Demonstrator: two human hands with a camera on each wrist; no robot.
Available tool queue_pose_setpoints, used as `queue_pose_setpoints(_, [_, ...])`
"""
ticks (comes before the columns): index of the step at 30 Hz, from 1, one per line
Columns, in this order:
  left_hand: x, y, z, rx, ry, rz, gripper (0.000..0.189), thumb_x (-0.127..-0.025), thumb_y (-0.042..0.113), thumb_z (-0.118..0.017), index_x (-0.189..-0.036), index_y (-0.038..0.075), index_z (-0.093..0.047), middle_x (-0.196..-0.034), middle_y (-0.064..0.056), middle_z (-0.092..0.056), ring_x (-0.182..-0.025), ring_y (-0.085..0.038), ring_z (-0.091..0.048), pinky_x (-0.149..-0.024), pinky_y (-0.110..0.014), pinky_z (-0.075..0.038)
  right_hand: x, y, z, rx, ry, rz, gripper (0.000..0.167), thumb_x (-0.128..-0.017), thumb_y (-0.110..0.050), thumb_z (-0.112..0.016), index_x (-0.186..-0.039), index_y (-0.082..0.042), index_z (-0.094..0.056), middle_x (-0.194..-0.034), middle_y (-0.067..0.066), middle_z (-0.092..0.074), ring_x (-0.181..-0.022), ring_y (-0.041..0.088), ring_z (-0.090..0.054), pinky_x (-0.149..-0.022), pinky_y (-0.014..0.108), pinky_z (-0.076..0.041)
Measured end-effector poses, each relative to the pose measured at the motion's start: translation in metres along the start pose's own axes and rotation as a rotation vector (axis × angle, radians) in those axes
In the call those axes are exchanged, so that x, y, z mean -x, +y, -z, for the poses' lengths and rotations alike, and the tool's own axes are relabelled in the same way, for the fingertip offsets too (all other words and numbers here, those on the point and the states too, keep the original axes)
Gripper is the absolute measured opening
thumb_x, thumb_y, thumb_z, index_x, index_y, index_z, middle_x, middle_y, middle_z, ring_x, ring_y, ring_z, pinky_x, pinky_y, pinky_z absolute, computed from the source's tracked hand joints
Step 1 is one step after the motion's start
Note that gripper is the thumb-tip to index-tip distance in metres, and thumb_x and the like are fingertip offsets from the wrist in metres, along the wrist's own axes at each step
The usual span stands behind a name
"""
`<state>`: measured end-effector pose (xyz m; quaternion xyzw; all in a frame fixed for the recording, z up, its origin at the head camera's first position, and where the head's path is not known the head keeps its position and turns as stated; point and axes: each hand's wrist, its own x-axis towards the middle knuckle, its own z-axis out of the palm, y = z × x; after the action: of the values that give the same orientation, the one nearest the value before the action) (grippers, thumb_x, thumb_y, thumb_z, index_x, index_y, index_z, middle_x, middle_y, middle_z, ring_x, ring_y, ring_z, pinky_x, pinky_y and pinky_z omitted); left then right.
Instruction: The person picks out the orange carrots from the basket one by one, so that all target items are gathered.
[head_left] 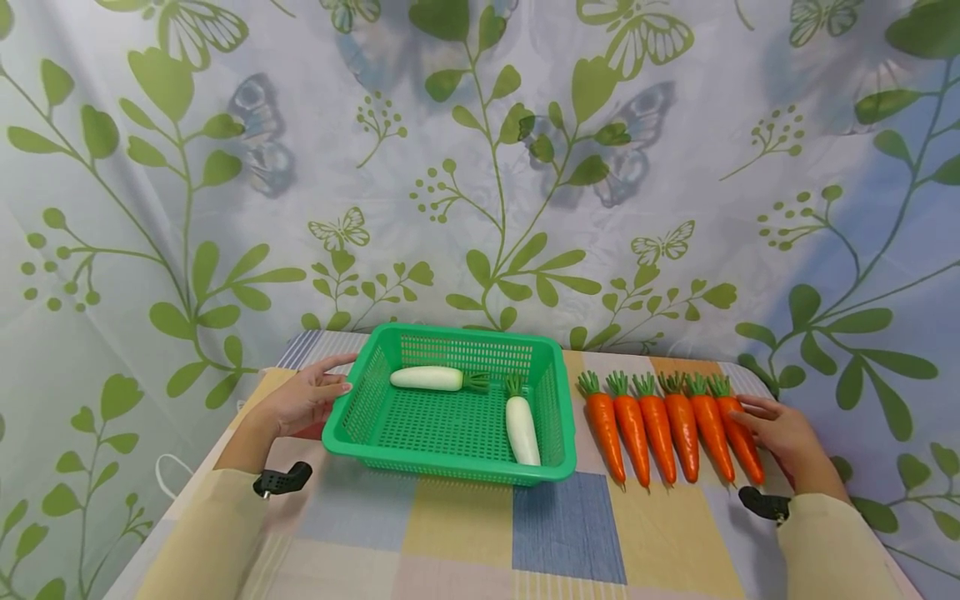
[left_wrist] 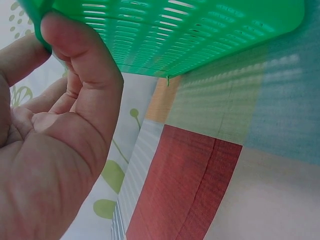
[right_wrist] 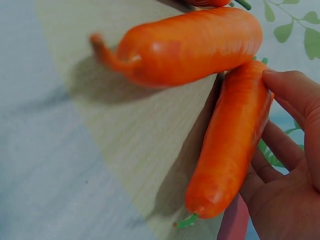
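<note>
At the left side of a green plastic basket (head_left: 450, 467), my left hand (head_left: 307, 400) touches the outer rim with thumb and index finger. Its thumb tip (left_wrist: 60, 32) lies against the rim in the left wrist view. Two white radishes are inside the basket: one radish (head_left: 427, 377) lies crosswise at the back, the other radish (head_left: 522, 429) lengthwise on the right. My right hand (head_left: 783, 437) is beside the rightmost carrot (head_left: 742, 442) of a row, with the thumb against its side (right_wrist: 232, 140). The other fingers are partly hidden behind that carrot.
Several orange carrots (head_left: 656, 437) with green tops lie side by side, right of the basket. A patchwork tablecloth (head_left: 450, 533) covers the table. Behind it hangs a leaf-and-butterfly curtain (head_left: 420, 233). A white cable (head_left: 167, 475) curves at the left table edge.
</note>
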<state>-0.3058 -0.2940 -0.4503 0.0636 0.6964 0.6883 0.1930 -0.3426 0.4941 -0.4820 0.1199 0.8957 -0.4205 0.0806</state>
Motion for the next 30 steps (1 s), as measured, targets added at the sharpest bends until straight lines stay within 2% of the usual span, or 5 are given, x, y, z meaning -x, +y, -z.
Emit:
queue_pose_setpoints(11, [-0.004, 0.0, 0.0, -0.007, -0.01, -0.014, 0.074, -0.104, 0.016, -0.06, -0.164, 0.016, -0.018, -0.143, -0.021, -0.057, -0.107, -0.023, -0.073, -0.089, -0.039, -0.062, 0.003, -0.002, 0.004, 0.009, 0.003, -0.006, 0.088, -0.096, -0.056, -0.063, -0.159, -0.003, -0.031, -0.159, 0.03, -0.035, -0.116, 0.033, -0.061, -0.074, 0.023, -0.057])
queue_pose_setpoints(15, [-0.005, 0.0, 0.001, -0.012, -0.008, -0.014, 0.073, -0.105, 0.016, -0.06, -0.164, 0.016, -0.018, -0.144, -0.022, -0.055, -0.107, -0.023, -0.073, -0.089, -0.039, -0.062, 0.006, -0.007, 0.003, 0.074, 0.047, 0.053, 0.082, -0.099, -0.051, -0.062, -0.156, 0.001, -0.035, -0.154, 0.033, -0.041, -0.112, 0.038, -0.066, -0.077, 0.031, -0.061])
queue_pose_setpoints(21, [-0.006, 0.0, 0.003, -0.006, -0.029, -0.023, 0.074, -0.105, 0.015, -0.059, -0.165, 0.013, -0.015, -0.14, -0.016, -0.058, -0.109, -0.023, -0.072, -0.089, -0.038, -0.062, 0.01, -0.019, -0.004, 0.125, 0.142, 0.126, 0.07, -0.102, -0.045, -0.057, -0.153, 0.001, -0.042, -0.15, 0.036, -0.045, -0.126, 0.054, -0.05, -0.094, 0.058, -0.055])
queue_pose_setpoints(27, [-0.006, 0.001, 0.003, 0.002, -0.026, -0.02, 0.073, -0.105, 0.014, -0.058, -0.165, 0.014, -0.016, -0.14, -0.017, -0.058, -0.109, -0.022, -0.072, -0.09, -0.039, -0.062, 0.012, -0.032, -0.01, 0.163, 0.258, 0.183, 0.059, -0.103, -0.038, -0.058, -0.149, -0.002, -0.05, -0.146, 0.032, -0.051, -0.125, 0.052, -0.051, -0.069, 0.026, -0.054])
queue_pose_setpoints(30, [-0.006, 0.0, 0.003, -0.006, -0.02, -0.022, 0.072, -0.105, 0.014, -0.057, -0.165, 0.015, -0.016, -0.141, -0.02, -0.056, -0.109, -0.023, -0.072, -0.09, -0.039, -0.062, 0.015, -0.039, -0.01, 0.148, 0.278, 0.182, 0.059, -0.103, -0.039, -0.057, -0.15, -0.004, -0.049, -0.147, 0.032, -0.049, -0.127, 0.051, -0.048, -0.073, 0.031, -0.054])
